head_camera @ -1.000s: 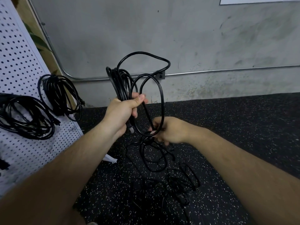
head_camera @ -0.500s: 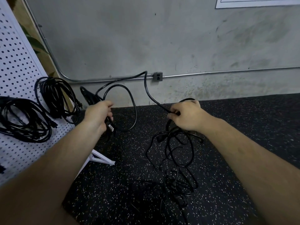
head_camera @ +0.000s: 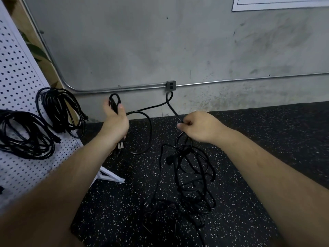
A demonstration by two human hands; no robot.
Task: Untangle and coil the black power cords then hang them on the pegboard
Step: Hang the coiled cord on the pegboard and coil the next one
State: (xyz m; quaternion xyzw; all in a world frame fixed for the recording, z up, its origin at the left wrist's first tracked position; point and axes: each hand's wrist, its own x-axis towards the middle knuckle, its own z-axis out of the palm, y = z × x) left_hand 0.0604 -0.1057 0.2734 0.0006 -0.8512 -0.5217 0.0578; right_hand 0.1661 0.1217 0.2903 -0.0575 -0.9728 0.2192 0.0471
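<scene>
My left hand (head_camera: 115, 122) grips a few coiled loops of a black power cord (head_camera: 147, 129), whose metal plug (head_camera: 120, 145) hangs below my palm. From there the cord runs right, rises in a bend near the wall, and comes down into my right hand (head_camera: 197, 126), which pinches it between thumb and fingers. Below my right hand a tangled pile of black cords (head_camera: 188, 180) lies on the floor. On the white pegboard (head_camera: 16, 82) at the left hang two coiled black cords, one at the upper right (head_camera: 58, 109), one at the lower left (head_camera: 25, 134).
The floor is black speckled rubber (head_camera: 267, 143). A grey concrete wall stands ahead, with a metal conduit and an outlet box (head_camera: 171, 85) low on it. The pegboard's white foot (head_camera: 112, 177) juts onto the floor near my left forearm.
My hands have drawn apart from a raised, close position and dropped lower. The big loops have pulled out into a stretch of cord between them. My left hand has since turned upward.
</scene>
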